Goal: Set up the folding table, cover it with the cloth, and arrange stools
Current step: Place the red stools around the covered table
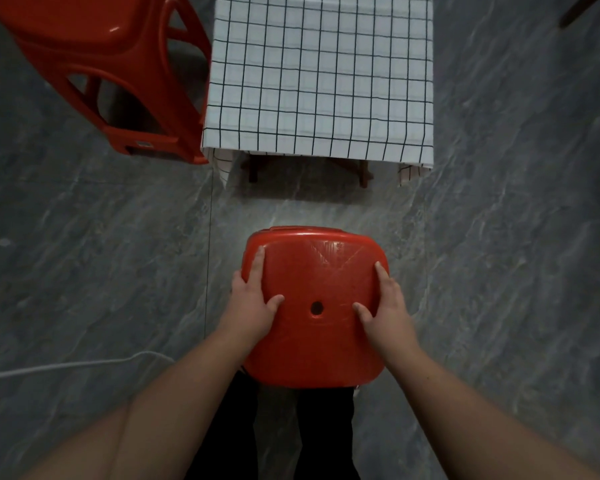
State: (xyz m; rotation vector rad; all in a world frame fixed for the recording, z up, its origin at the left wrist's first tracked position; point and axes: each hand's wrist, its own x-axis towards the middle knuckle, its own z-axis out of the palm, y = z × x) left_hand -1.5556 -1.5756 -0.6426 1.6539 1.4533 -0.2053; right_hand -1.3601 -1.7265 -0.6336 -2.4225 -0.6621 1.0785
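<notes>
Just below the centre of the frame, a glossy red plastic stool (pixel 314 306) with a squarish rounded seat and a small round hole near its middle is seen from directly above, gripped by two bare hands. At the seat's left edge, the left hand (pixel 252 303) is closed around the rim, thumb lying on top and pointing toward the hole, fingers curled over the side. On the opposite edge the right hand (pixel 385 306) mirrors it, thumb on top and fingers wrapped down the side, so both hands grip the stool evenly and neither is nearer. Whether its legs rest on the grey marbled floor (pixel 84 254) cannot be told from this angle. Straight ahead of the stool, in the upper centre of the frame, stands the folding worktop (pixel 363 174), only its dark wooden legs showing beneath a white cloth with a thin black grid pattern (pixel 319 74) that covers the top and hangs over the near edge. A strip of bare floor separates the stool from that near edge. At upper left, a second red plastic stool (pixel 111 74) stands just beside the worktop's left side, its legs and open side panels visible. A white cable (pixel 66 367) trails across the floor at lower left. Placing the held stool appears to call for a push straight forward toward the worktop's near edge, both hands moving together.
</notes>
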